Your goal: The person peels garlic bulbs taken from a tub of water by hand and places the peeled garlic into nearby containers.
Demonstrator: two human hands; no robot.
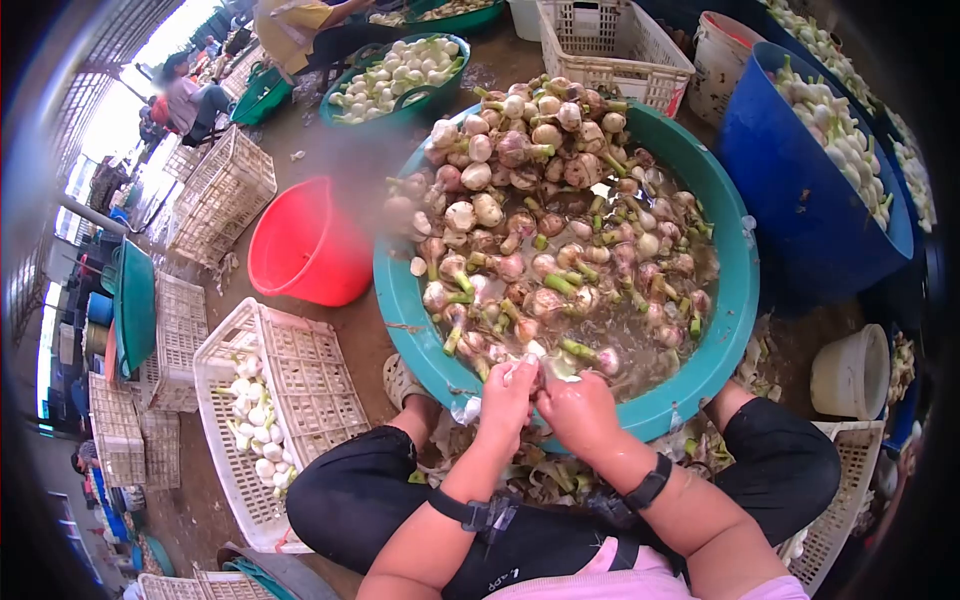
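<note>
Small pale lettering (504, 578) on the black trousers (350, 480) seems to start with "L"; the rest is unclear.

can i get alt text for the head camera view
Two bare hands meet at the near rim of a round teal tub of murky water, heaped with purple-white garlic bulbs; left, a white plastic crate holds peeled white bulbs.

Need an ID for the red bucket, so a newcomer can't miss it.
Find the big teal tub of garlic bulbs in front of the person. On the floor to its left, just beyond the white crate with pale bulbs in it, stands the red bucket. Its bright red, solid wall sets it apart from the teal tub and the white slotted crate.
</note>
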